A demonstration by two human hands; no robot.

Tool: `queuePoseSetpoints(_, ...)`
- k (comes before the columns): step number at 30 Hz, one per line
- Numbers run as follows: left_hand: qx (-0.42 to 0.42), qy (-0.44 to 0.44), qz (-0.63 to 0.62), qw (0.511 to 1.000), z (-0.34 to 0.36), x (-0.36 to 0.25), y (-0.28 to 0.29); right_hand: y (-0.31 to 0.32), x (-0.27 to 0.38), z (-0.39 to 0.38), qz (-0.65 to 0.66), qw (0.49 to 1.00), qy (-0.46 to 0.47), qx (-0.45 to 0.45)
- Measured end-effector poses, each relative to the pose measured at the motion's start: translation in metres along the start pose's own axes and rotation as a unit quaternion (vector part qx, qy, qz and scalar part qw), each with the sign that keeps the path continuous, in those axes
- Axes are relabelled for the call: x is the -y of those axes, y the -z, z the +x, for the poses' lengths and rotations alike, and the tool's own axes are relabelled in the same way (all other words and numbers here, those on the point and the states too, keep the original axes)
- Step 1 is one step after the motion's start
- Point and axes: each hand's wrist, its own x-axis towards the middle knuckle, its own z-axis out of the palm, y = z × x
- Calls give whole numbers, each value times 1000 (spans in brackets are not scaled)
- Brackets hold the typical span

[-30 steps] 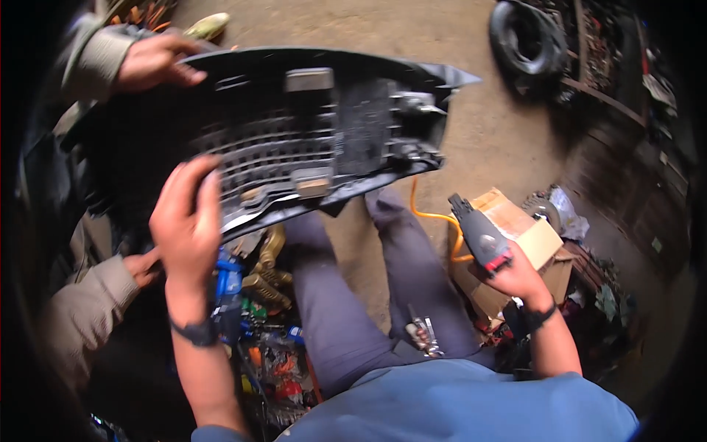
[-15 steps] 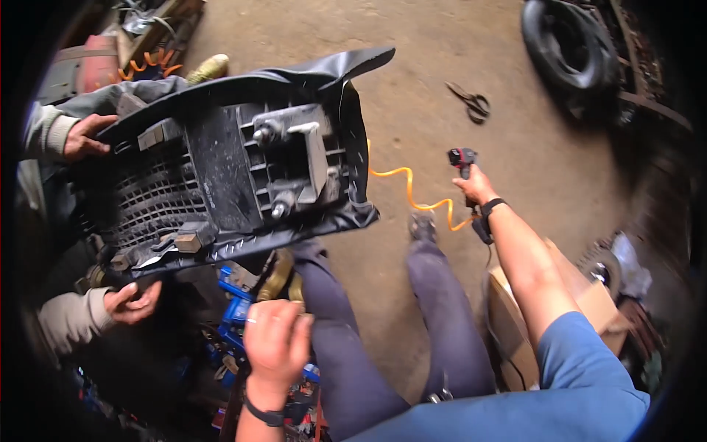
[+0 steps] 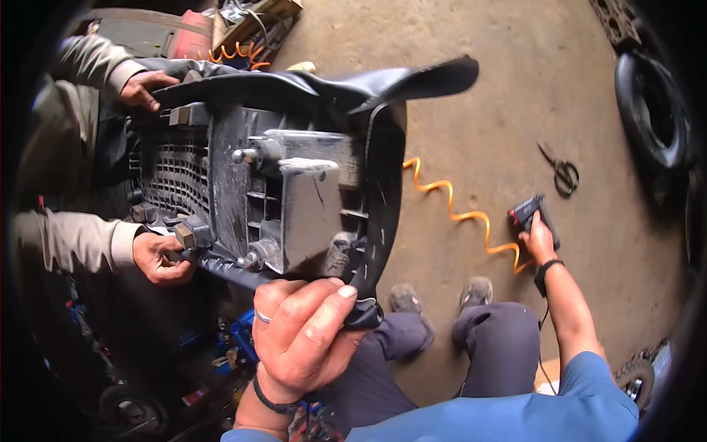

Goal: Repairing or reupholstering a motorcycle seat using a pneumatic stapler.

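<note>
An upturned black plastic seat base (image 3: 232,177), with ribbed grid and bolts, fills the left middle, wrapped at its edges in black sheet covering (image 3: 387,180). My left hand (image 3: 309,331) is closed on the covering at the near right corner. My right hand (image 3: 539,239) grips a black-and-red staple gun (image 3: 524,211) low on the right, away from the seat, with an orange coiled hose (image 3: 464,216) at it. A co-worker's two hands hold the seat's left part: one hand (image 3: 145,90) at the far edge, the other (image 3: 158,261) at the near edge.
Scissors (image 3: 565,178) lie on the concrete floor (image 3: 501,59). A tyre (image 3: 641,110) is at the right. A red object (image 3: 195,29) and crates are at the back left. Tools and parts (image 3: 243,339) clutter the lower left, below the co-worker.
My left hand has moved up onto the covering's corner and closed on it. The seat has turned and shifted right since half a second ago. My right hand with the gun now appears further right and lower.
</note>
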Motion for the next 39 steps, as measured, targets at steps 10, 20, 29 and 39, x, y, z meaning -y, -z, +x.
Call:
queuePoseSetpoints(10, -135, -89, 14, 987, -29, 23, -32, 279, 232, -68, 109, 771, 530, -337)
queuePoseSetpoints(20, -133, -112, -120, 977, -73, 18, 5, 334, 382, -195, 40, 604, 773, -191)
queuePoseSetpoints(29, -243, -20, -138, 960, -122, 13, -6, 296, 424, -196, 91, 562, 804, -174)
queuePoseSetpoints(39, -286, 85, -205, 932, -119, 5, -16, 276, 427, -215, 229, 618, 725, -199)
